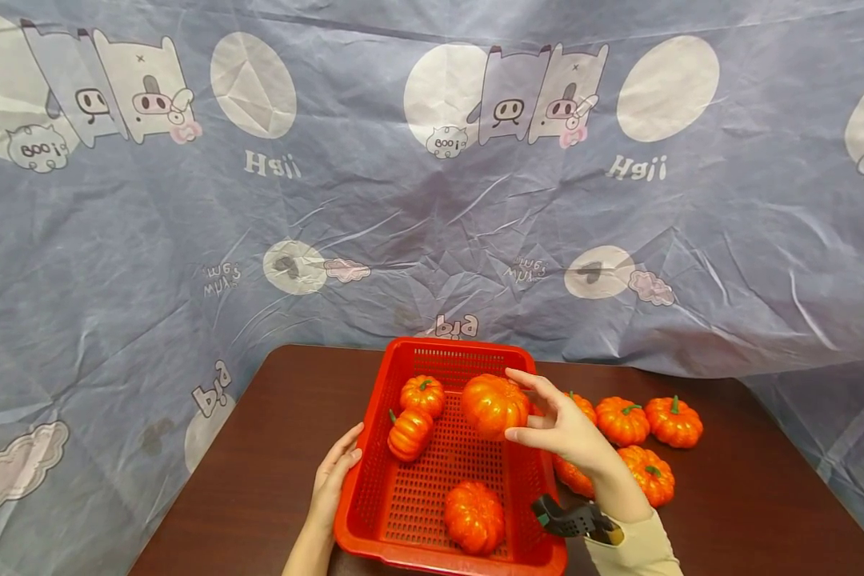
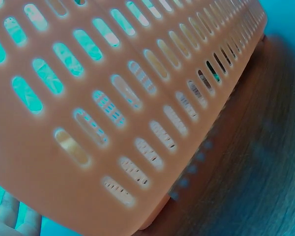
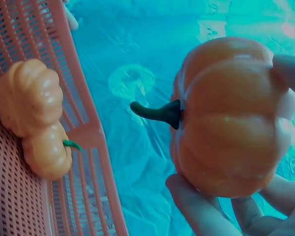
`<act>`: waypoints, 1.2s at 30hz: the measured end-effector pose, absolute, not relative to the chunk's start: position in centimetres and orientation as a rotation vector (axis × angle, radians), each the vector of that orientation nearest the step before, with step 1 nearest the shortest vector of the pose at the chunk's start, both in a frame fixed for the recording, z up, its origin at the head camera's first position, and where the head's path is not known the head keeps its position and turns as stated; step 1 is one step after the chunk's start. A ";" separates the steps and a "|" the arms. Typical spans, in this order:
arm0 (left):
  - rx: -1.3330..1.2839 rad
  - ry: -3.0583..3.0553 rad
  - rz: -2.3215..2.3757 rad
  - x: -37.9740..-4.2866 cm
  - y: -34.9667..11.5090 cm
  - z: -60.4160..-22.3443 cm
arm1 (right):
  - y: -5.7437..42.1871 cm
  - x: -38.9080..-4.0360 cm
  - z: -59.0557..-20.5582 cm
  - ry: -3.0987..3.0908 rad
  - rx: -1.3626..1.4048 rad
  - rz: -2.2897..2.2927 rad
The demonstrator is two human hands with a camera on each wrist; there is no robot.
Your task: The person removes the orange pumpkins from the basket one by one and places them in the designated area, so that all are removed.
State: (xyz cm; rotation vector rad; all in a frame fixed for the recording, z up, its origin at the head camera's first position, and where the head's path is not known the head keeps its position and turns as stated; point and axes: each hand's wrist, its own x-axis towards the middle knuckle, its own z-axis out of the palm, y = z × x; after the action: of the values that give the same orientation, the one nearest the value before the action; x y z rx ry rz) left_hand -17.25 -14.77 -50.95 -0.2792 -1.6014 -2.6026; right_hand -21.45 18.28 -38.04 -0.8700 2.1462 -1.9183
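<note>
A red plastic basket [image 1: 432, 344] with slotted walls stands on the brown table. My left hand [image 1: 331, 480] is at its left side, with thumb and fingertips against the outer rim. Above the basket's right half, my right hand [image 1: 565, 428] holds an orange toy pumpkin [image 1: 491, 406] between thumb and fingers; its dark green stem points away from the palm in the right wrist view. Inside the basket, two small pumpkins touch at the left, one upper [image 1: 422, 395] and one lower [image 1: 410, 434]. A larger pumpkin [image 1: 474, 517] lies near the front.
Several more pumpkins lie on the table to the basket's right, among them a far one [image 1: 674, 421] and a nearer one [image 1: 648, 475]. The right forearm passes over that side. A grey-blue printed cloth [image 1: 432, 208] hangs behind the table [image 1: 252, 448].
</note>
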 end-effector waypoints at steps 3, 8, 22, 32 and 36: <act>-0.281 -1.602 -2.600 -17.3 -14.8 -51.0 | 19.4 -21.1 -38.2 2.139 -0.854 -1.996; -0.280 -1.599 -2.598 -17.4 -14.8 -51.2 | 21.2 -20.6 -38.7 2.133 -0.795 -2.120; -0.279 -1.618 -2.580 -17.4 -14.8 -51.3 | 26.0 -19.3 -40.9 2.106 -0.695 -2.415; -0.308 -1.602 -2.583 -17.6 -14.9 -51.5 | 29.1 -18.4 -43.0 1.946 -0.482 -2.664; -0.306 -1.597 -2.586 -17.6 -14.9 -51.5 | 30.2 -18.3 -43.8 1.815 -0.452 -2.824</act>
State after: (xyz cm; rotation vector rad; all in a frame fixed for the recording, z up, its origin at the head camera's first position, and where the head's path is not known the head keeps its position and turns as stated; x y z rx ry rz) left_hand -17.57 -14.86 -51.51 -0.3055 -1.5971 -2.5858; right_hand -18.26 30.20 -43.78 -0.4520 1.8153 -2.8237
